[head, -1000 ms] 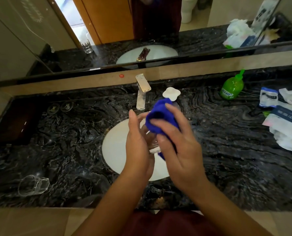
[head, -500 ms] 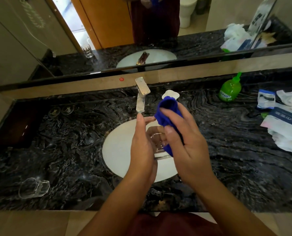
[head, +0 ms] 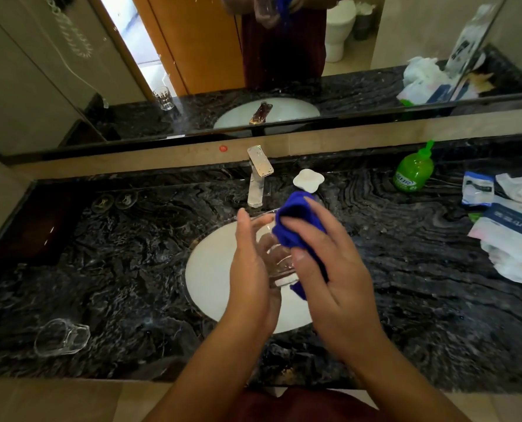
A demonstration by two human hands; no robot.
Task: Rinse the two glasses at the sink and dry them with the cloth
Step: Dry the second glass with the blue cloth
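Over the white sink basin (head: pixel 211 269) my left hand (head: pixel 252 269) grips a clear glass (head: pixel 276 260), which lies tilted between both hands. My right hand (head: pixel 330 269) is closed on a blue cloth (head: pixel 296 220) and presses it against the glass's upper side and rim. A second clear glass (head: pixel 60 338) stands alone on the dark marble counter (head: pixel 116 269) at the front left, far from both hands.
A chrome tap (head: pixel 258 175) rises behind the basin, a white soap dish (head: pixel 308 179) beside it. A green soap bottle (head: pixel 413 173) stands at the back right. Packets and plastic bags (head: pixel 512 226) crowd the right end. A mirror runs along the back.
Both hands stay over the basin with the glass. The right hand has shifted the blue cloth over the glass's upper part, and the glass shows more between the hands.
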